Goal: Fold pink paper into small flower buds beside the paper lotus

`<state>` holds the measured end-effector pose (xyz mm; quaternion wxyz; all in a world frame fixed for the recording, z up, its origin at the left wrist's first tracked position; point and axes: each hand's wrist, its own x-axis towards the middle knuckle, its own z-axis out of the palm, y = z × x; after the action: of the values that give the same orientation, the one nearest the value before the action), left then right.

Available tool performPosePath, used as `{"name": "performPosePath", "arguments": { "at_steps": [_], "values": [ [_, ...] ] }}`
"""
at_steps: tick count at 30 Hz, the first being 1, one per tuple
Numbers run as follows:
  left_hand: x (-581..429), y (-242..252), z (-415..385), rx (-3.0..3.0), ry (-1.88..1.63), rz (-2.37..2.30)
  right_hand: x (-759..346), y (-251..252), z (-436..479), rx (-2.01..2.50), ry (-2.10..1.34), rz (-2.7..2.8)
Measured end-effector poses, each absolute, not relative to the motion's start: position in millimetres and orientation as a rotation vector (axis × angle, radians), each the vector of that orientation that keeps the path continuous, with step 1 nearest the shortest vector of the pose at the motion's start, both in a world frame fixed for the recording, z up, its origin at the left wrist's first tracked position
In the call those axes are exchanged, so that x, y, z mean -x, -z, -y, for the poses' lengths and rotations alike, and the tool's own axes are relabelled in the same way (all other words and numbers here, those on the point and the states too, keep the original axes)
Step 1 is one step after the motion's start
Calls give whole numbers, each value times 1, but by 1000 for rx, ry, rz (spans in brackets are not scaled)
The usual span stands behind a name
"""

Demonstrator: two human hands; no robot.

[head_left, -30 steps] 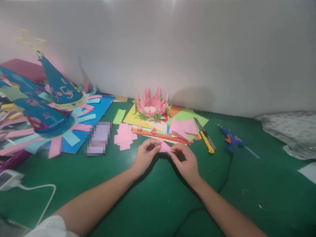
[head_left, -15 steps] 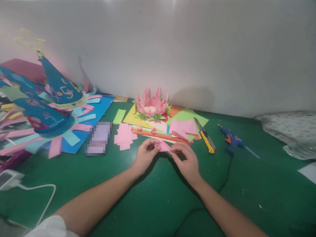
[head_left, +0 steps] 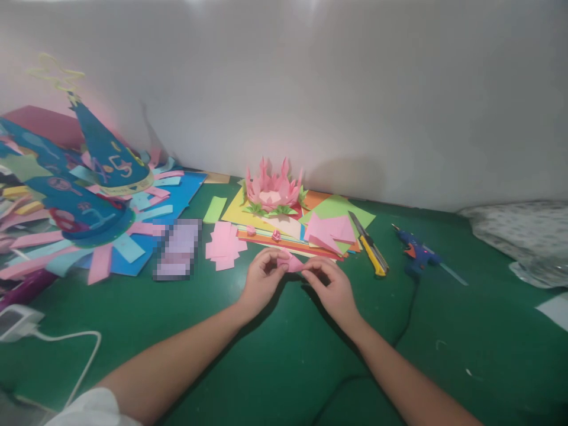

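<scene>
A small folded piece of pink paper is held between my two hands, above the green table's middle. My left hand pinches its left part between thumb and fingers. At its pointed right end, the thumb and forefinger of my right hand grip the tip. Just beyond the hands lies a stack of coloured paper with two small pink folded pieces on it. A pink paper lotus with green leaves stands on the stack. Loose pink slips lie to the left of my left hand.
A yellow utility knife and a blue glue gun with a trailing cord lie to the right. Blue paper cone hats with fringes stand at left, near a blurred-out rectangular item. A white cable runs at lower left.
The pink paper's right side has become narrower and more pointed. My right hand has shifted slightly left along with it; the left hand has barely moved.
</scene>
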<state>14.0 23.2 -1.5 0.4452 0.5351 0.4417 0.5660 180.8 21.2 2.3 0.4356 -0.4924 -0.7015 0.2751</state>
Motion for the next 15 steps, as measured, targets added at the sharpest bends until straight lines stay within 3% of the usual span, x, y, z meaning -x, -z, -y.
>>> {"name": "performPosePath", "arguments": {
  "at_steps": [15],
  "values": [
    [-13,8,-26,-1229,-1434,-1101,-183,0,-19,1177,-427,1837]
  ]
}}
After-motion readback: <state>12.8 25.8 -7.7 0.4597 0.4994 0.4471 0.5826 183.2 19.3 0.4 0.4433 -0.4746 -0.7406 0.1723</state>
